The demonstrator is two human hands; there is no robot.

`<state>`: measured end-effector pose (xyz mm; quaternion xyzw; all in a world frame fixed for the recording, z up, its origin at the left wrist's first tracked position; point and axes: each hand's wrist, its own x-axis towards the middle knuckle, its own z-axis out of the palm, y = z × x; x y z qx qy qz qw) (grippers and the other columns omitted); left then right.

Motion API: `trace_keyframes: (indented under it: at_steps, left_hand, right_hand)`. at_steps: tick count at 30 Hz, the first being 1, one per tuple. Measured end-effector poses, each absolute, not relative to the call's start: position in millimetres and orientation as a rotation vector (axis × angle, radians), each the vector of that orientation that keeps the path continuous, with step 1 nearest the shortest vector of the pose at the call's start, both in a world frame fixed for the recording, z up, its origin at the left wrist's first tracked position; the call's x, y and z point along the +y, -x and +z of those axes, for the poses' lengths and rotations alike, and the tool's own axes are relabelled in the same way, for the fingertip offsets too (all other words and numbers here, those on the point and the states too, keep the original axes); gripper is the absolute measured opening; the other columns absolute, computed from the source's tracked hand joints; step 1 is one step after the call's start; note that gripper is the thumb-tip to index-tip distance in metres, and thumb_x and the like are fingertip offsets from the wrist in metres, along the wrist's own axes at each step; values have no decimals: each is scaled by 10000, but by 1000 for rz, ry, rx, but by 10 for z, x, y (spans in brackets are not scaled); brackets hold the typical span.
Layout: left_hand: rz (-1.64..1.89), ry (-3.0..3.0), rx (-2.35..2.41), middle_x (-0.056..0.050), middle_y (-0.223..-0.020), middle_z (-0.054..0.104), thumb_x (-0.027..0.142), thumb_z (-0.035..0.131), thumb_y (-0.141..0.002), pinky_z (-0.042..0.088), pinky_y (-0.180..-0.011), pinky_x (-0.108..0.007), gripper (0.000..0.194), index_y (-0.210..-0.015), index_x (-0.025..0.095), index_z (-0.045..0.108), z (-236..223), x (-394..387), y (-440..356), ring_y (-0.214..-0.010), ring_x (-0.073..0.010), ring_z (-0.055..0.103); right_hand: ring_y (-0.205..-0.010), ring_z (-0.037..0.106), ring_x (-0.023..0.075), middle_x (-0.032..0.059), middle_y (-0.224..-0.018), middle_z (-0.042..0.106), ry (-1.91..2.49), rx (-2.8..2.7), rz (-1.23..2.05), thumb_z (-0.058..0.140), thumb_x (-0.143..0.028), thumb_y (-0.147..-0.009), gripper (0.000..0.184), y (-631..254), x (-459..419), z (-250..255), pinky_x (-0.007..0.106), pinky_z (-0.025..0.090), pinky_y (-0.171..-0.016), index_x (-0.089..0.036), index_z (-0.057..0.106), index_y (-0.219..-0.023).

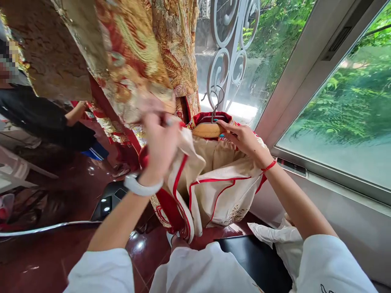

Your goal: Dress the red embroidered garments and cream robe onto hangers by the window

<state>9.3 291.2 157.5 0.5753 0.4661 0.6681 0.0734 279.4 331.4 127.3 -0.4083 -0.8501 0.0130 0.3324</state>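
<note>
A cream garment (226,195) with red piping and a gold embroidered patch hangs in folds in front of me. My left hand (161,142), blurred by motion, is closed on its upper left edge. My right hand (244,138) grips a wooden hanger (207,130) near the base of its metal hook, with the fingertips by the hook and against the wood. Part of the cream cloth lies by the right wrist. Behind the hanger shows the red inside of an embroidered collar (207,117).
Gold and red embroidered garments (131,57) hang at upper left. A window (351,122) with white scrollwork (220,61) is at the right. A black seat (253,260) is below, white cloth (281,240) beside it. A person in black (42,114) is at far left.
</note>
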Motion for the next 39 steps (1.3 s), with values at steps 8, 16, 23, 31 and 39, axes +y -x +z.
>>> trace_keyframes:
  at_steps: [8,16,23,31,39]
  left_hand:
    - [1807,-1900,1649,-134,-1218,521,111,596,-803,524,-947,-393,429,-1217,180,505,801,2935,-543,-1092,-239,586]
    - [1095,-2380,1693,-86,-986,644,377,573,-910,522,-876,-398,265,-1058,196,698,1296,3091,102,-884,-244,623]
    - [1042,-2570,2018,-184,-1192,574,401,558,-923,441,-966,-473,380,-1214,158,569,1106,3126,56,-1132,-365,538]
    - [969,-2582,2034,-150,-1093,627,452,515,-933,452,-938,-422,351,-1110,168,622,1034,3199,119,-1084,-341,586]
    - [880,-2568,1992,-113,-986,694,449,518,-934,458,-756,-351,278,-1038,224,644,1075,3174,131,-985,-316,659]
  right_hand:
    - [-610,471,109,2,-799,654,976,-2156,206,488,-255,-945,477,-2815,3530,1183,231,430,-655,-204,619,-1401]
    - [-671,557,122,13,-907,722,945,-2101,267,509,-284,-934,471,-2799,3564,1149,245,493,-708,-192,637,-1379]
    - [-948,649,184,49,-1197,721,944,-2124,246,483,-288,-959,481,-2765,3602,1150,282,523,-852,-190,598,-1416]
    - [-1019,575,293,174,-1195,646,1583,-1961,-281,602,-349,-917,587,-2854,3011,1206,390,461,-862,-165,491,-1464]
    - [-544,471,155,25,-562,518,1903,-1614,308,557,-295,-848,251,-3534,2831,1012,274,345,-539,-192,521,-621]
